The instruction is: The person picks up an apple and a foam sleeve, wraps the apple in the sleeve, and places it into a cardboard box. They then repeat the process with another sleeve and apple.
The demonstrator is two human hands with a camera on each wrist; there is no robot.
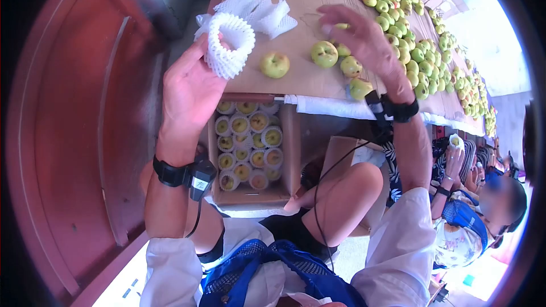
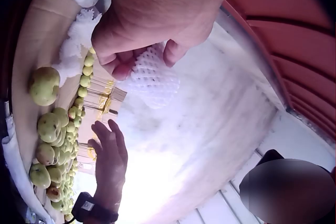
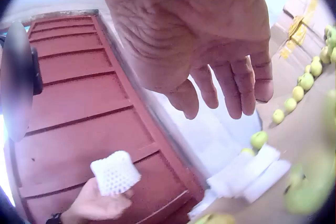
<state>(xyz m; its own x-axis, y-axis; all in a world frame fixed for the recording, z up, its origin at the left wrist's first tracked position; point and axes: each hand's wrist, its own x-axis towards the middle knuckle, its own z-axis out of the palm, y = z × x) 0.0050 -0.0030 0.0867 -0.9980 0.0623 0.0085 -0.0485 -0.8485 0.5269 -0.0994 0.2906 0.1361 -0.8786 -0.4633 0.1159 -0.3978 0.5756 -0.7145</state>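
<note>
My left hand (image 1: 190, 82) holds up a white foam fruit net (image 1: 230, 45) by its side, its round mouth spread wide and a fingertip showing inside. In the left wrist view the thumb and fingers pinch the net's edge. Over the cardboard-covered table, my right hand (image 1: 364, 37) hovers above the nearest green apples (image 1: 325, 54), fingers extended and slightly bent. Nothing shows in its palm (image 3: 205, 40) in the right wrist view. A single apple (image 1: 274, 65) sits between the two hands. More flattened foam nets (image 1: 264, 16) lie behind the held one.
Below the table edge stands a cardboard box (image 1: 291, 159) with rows of net-wrapped apples. A long heap of apples (image 1: 421, 57) stretches to the right. A red panelled door (image 1: 74, 119) is close on the left. Another person (image 1: 463, 216) sits at the right, holding an apple.
</note>
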